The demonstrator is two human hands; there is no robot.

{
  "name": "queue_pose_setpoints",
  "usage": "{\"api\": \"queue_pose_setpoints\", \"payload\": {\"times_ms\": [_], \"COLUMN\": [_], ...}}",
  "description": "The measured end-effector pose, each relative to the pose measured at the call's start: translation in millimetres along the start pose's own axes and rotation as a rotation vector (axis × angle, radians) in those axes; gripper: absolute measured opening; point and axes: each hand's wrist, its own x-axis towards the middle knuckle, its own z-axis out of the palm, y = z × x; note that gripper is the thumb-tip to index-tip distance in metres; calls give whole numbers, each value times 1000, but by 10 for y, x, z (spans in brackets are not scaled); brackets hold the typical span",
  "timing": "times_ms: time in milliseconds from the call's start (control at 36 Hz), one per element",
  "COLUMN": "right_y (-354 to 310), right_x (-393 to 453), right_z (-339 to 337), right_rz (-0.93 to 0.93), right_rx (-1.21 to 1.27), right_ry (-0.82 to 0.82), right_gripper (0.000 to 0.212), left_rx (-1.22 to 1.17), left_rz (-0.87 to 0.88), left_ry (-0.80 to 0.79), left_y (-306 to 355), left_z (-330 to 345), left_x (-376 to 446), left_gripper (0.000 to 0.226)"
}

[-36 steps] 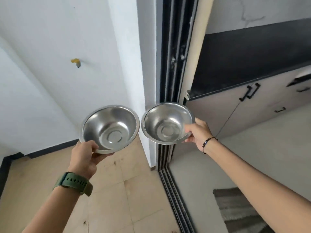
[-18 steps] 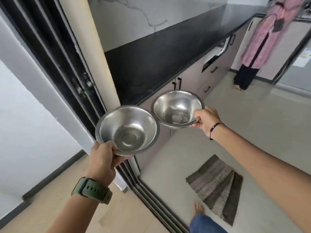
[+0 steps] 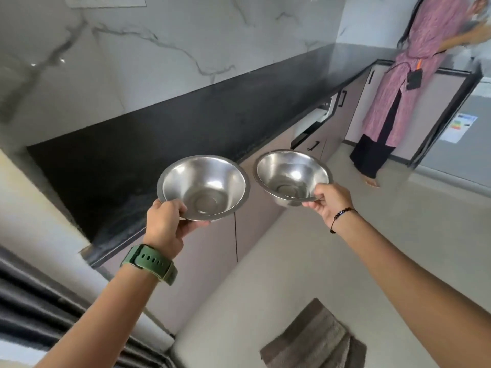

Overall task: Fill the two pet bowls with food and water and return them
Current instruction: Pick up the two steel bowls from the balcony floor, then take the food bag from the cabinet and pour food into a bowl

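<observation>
Two shiny steel pet bowls are held up in the air side by side, both with nothing inside. My left hand (image 3: pixel 168 221), with a green watch on the wrist, grips the near rim of the left bowl (image 3: pixel 203 185). My right hand (image 3: pixel 328 201), with a beaded bracelet, pinches the near rim of the right bowl (image 3: pixel 292 173). The two bowls are a small gap apart and do not touch.
A long black countertop (image 3: pixel 172 134) over beige cabinets (image 3: pixel 255 221) runs along the left, under a marble wall. A person in a pink dress (image 3: pixel 398 88) stands at the far right by a fridge (image 3: pixel 457 123). A brown mat (image 3: pixel 313 338) lies on the floor. Sliding door tracks (image 3: pixel 32 309) are at lower left.
The view has swung right from the doorway into the kitchen. The countertop now fills the left side and the person is nearer. Both hands keep the same hold on the bowls.
</observation>
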Motion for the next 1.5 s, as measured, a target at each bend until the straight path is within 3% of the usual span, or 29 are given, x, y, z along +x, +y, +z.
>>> {"api": "queue_pose_setpoints", "payload": {"times_ms": [306, 611, 750, 889, 1083, 1500], "right_y": [-632, -969, -1047, -1026, -828, -719], "right_x": [1482, 2812, 3290, 3628, 4011, 4452], "right_z": [372, 1728, 2451, 3039, 3609, 3944], "right_rz": [-8, 19, 48, 80, 166, 169], "right_rx": [22, -85, -122, -160, -124, -215], "right_ry": [-67, -255, -340, -445, -453, -655], "right_gripper": [15, 18, 28, 34, 41, 43], "left_rx": [-75, -191, -273, -351, -412, -449], "left_rz": [-3, 64, 94, 144, 171, 124], "left_ry": [18, 181, 279, 397, 465, 559], "left_y": [236, 763, 1016, 1203, 1303, 1357], "left_z": [911, 894, 673, 454, 376, 531], "left_x": [979, 2461, 2985, 3439, 3788, 4127], "left_gripper": [44, 42, 38, 39, 33, 25]}}
